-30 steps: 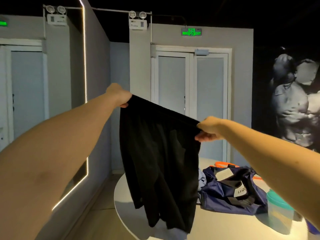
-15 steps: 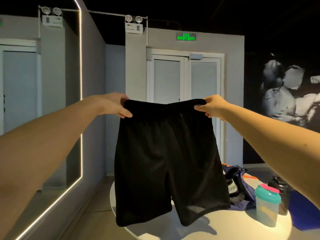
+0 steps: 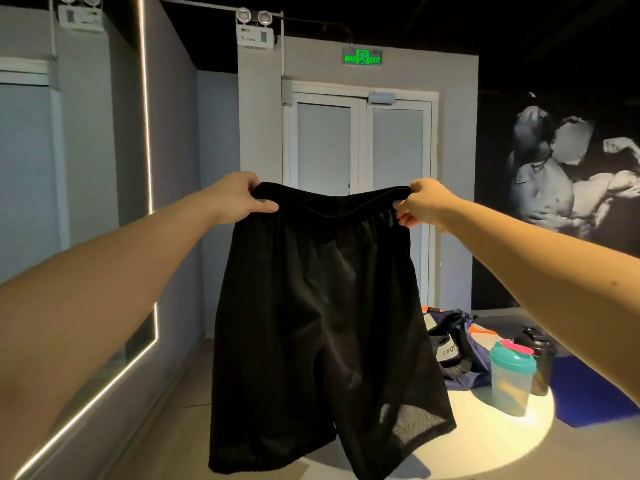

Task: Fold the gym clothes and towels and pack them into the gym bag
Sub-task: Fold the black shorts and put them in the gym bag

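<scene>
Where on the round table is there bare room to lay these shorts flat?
Bare tabletop shows in front of the shaker, right of the hanging shorts. Farther back is crowded: gym bag, dark bottle. The shorts hide the rest.

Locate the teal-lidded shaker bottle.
In the head view, the teal-lidded shaker bottle stands lower right on the round white table, right of the navy gym bag, a black bottle close behind.

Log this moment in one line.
left hand: grips waistband | right hand: grips waistband | black shorts: hanging, unfolded | gym bag: on table
</scene>
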Demonstrator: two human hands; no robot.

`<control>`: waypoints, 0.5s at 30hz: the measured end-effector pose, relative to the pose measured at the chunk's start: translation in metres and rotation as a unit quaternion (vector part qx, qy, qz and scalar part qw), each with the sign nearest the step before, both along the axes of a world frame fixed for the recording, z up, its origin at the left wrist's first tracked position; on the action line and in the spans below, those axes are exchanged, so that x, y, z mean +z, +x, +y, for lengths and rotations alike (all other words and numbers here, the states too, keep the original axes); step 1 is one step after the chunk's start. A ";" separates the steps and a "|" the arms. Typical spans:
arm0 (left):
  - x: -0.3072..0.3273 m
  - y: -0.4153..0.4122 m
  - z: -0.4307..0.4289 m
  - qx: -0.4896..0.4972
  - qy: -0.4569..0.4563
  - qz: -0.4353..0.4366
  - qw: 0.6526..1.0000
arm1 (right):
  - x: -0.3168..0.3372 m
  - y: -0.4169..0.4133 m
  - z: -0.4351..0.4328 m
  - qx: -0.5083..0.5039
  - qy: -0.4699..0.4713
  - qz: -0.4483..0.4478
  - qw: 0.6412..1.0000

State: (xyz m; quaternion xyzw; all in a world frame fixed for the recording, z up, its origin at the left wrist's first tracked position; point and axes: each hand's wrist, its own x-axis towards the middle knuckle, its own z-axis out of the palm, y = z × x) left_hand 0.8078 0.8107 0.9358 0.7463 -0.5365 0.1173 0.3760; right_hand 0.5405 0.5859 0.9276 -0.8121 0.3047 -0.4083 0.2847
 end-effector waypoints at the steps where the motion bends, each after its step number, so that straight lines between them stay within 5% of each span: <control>1: -0.002 -0.003 -0.002 0.005 -0.006 -0.005 1.000 | -0.002 -0.001 -0.001 0.012 0.020 -0.016 1.000; 7: -0.009 -0.010 -0.006 -0.007 -0.036 0.012 0.999 | -0.017 -0.005 -0.007 0.027 0.080 -0.075 0.994; 15: -0.012 -0.020 -0.012 -0.022 -0.039 0.067 0.997 | -0.029 -0.002 -0.006 -0.022 -0.011 -0.093 0.995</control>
